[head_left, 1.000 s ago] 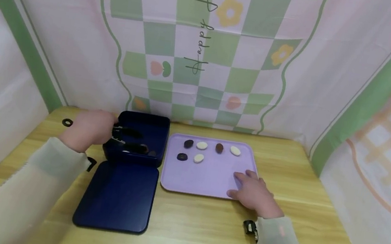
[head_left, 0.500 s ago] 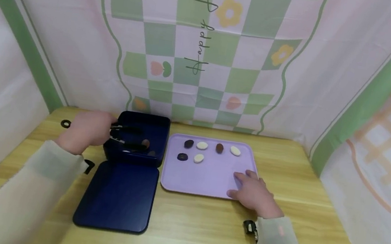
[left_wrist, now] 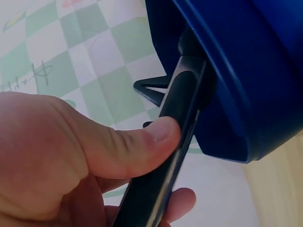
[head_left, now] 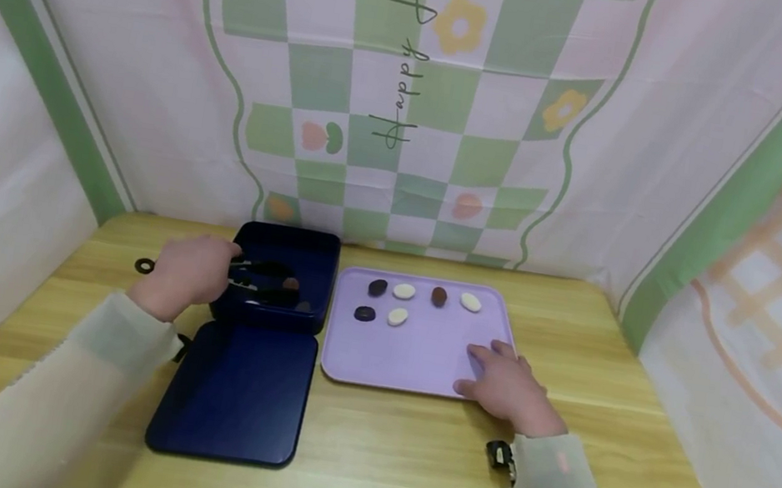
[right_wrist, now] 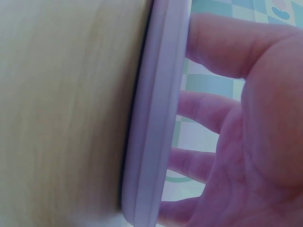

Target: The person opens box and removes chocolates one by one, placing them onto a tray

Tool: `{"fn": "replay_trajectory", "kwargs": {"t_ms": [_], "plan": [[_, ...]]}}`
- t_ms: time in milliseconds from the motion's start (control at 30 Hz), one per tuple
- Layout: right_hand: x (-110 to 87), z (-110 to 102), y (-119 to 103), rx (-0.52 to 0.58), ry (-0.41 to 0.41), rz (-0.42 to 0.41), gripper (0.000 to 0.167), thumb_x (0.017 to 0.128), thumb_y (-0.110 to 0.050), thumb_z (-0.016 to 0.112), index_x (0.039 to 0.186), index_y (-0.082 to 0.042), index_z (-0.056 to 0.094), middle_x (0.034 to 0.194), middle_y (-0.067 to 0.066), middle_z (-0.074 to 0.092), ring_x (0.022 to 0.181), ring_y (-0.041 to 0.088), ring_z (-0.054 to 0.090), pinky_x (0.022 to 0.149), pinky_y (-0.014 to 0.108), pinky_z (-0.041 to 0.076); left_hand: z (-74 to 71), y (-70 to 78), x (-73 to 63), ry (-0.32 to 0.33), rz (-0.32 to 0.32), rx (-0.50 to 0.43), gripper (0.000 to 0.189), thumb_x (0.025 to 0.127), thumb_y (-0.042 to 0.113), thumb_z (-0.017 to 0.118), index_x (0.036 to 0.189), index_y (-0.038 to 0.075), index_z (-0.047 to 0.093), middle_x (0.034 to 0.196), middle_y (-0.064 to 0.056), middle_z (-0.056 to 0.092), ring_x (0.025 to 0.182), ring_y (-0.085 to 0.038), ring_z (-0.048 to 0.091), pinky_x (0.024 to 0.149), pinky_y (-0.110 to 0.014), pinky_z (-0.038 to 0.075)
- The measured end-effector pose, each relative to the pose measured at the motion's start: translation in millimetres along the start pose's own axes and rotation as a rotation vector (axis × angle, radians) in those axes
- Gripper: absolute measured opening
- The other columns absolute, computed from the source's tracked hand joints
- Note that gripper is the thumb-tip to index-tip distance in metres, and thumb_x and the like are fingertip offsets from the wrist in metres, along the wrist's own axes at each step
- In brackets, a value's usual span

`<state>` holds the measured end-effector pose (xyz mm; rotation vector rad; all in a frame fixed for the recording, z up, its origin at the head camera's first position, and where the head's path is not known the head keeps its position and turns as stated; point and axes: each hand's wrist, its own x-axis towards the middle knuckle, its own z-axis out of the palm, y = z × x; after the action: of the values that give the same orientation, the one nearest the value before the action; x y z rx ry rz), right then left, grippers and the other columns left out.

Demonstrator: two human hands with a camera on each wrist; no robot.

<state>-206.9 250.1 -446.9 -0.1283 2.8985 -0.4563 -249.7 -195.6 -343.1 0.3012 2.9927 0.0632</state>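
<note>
My left hand [head_left: 192, 275] grips a pair of black tongs [left_wrist: 165, 146], thumb along one arm in the left wrist view. The dark tips of the tongs reach into a navy blue box [head_left: 270, 317], spread apart. A brownish oval piece [head_left: 290, 284] lies inside near the tips, and other small pieces at the box's front are mostly in shadow. My right hand [head_left: 508, 386] rests with spread fingers on the right side of a lilac tray [head_left: 418, 364]. On the tray lie several oval pieces, among them a white one [head_left: 398, 317], a brown one [head_left: 439, 296] and a black one [head_left: 365, 314].
A flat navy lid [head_left: 235, 398] lies on the wooden table [head_left: 387, 471], directly in front of the box. The tray stands close to the box's right side. Patterned cloth [head_left: 413, 95] hangs behind the table and on both sides.
My left hand and the tongs drew slightly left, uncovering the brownish piece, then moved right and nearer to me. The right hand and the pieces on the tray have stayed in place.
</note>
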Motion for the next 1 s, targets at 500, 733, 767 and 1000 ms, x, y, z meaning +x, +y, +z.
{"fn": "replay_trajectory", "kwargs": {"t_ms": [500, 733, 767, 1000], "plan": [[-0.5, -0.6, -0.7, 0.008, -0.01, 0.014, 0.073, 0.089, -0.041, 0.072, 0.148, -0.005, 0.048, 0.154, 0.033, 0.025, 0.132, 0.067, 0.02, 0.092, 0.082, 0.021, 26.6, -13.7, 1.1, -0.018, -0.019, -0.224, 0.056, 0.094, 0.003, 0.059, 0.145, -0.01, 0.042, 0.139, -0.028, 0.051, 0.121, -0.049, 0.049, 0.09, -0.056, 0.046], [-0.4, 0.0, -1.1, 0.007, -0.012, 0.014, 0.073, 0.089, -0.042, 0.071, 0.148, -0.005, 0.048, 0.154, 0.032, 0.025, 0.132, 0.066, 0.02, 0.093, 0.082, 0.022, 27.3, -11.4, 1.7, -0.008, -0.011, -0.309, 0.058, 0.095, 0.008, 0.061, 0.147, -0.009, 0.04, 0.141, -0.028, 0.049, 0.127, -0.049, 0.045, 0.1, -0.059, 0.038], [-0.5, 0.0, -1.2, 0.009, -0.012, 0.015, 0.073, 0.089, -0.042, 0.071, 0.148, -0.005, 0.048, 0.154, 0.032, 0.025, 0.132, 0.066, 0.02, 0.093, 0.082, 0.021, 26.4, -9.3, 1.0, -0.006, -0.004, -0.32, 0.058, 0.096, 0.008, 0.061, 0.147, -0.009, 0.04, 0.142, -0.028, 0.049, 0.127, -0.048, 0.045, 0.101, -0.059, 0.038], [-0.9, 0.7, -0.8, 0.006, -0.011, 0.018, 0.073, 0.089, -0.042, 0.072, 0.148, -0.005, 0.048, 0.154, 0.033, 0.025, 0.132, 0.067, 0.02, 0.092, 0.082, 0.022, 18.4, 10.0, -4.1, 0.021, 0.034, -0.303, 0.057, 0.096, 0.007, 0.061, 0.147, -0.008, 0.041, 0.144, -0.027, 0.047, 0.126, -0.046, 0.047, 0.099, -0.057, 0.041]]}}
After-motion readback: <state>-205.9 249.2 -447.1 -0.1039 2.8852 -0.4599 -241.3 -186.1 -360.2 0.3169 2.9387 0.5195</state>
